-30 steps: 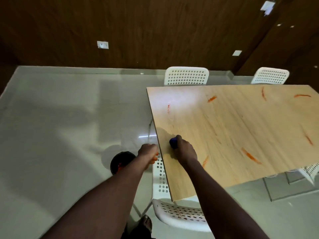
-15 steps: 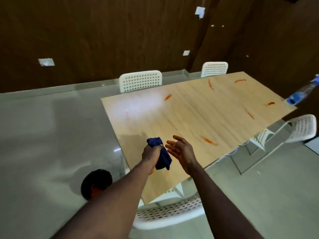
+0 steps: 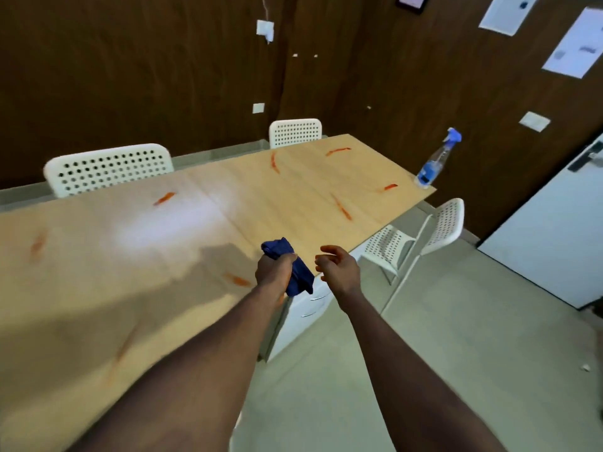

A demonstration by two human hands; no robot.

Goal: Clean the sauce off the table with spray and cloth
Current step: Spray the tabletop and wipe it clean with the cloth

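Note:
My left hand [image 3: 273,269] grips a dark blue cloth [image 3: 294,268] above the near edge of the light wooden table [image 3: 202,223]. Beside it my right hand [image 3: 337,265] hovers with loosely curled fingers and holds nothing. Several orange sauce streaks lie on the tabletop, such as one [image 3: 237,280] just left of the cloth and another [image 3: 342,207] further out. A clear spray bottle [image 3: 434,163] with a blue trigger and blue label stands at the table's far right corner, well beyond both hands.
White perforated chairs stand along the far side [image 3: 107,168], at the far end [image 3: 295,132] and at the right side [image 3: 437,226]. A dark wood wall runs behind. A white door [image 3: 554,230] is at the right. Pale floor lies below my arms.
The view has swung right along the table, bringing the spray bottle fully into sight. The cloth passed from my right hand to my left hand a second ago; my right hand's fingers have curled slightly.

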